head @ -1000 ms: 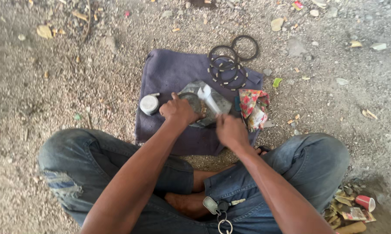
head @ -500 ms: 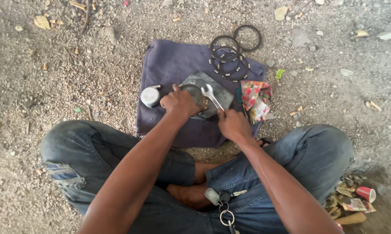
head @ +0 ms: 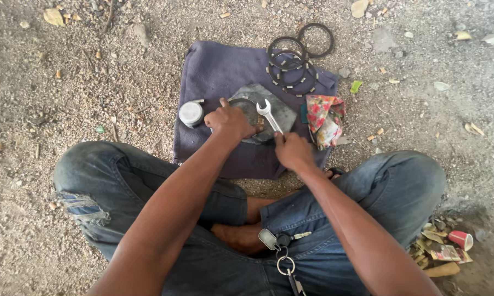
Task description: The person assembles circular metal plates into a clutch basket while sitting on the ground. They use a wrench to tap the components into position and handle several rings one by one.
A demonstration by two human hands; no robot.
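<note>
Right hand (head: pixel 294 151) fingers pinching spanner (head: pixel 269 114), now lower; left hand (head: pixel 230 120) curled on disc (head: pixel 252 112)

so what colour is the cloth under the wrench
Dull purple-blue, plain with no pattern. The cloth shows best in the head view, spread on the gravel under the wrench.

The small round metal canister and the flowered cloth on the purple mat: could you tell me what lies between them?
In the head view, between the canister and the flowered cloth lie the left hand, the grey metal part it presses, and the open-end wrench held by the right hand.
</note>
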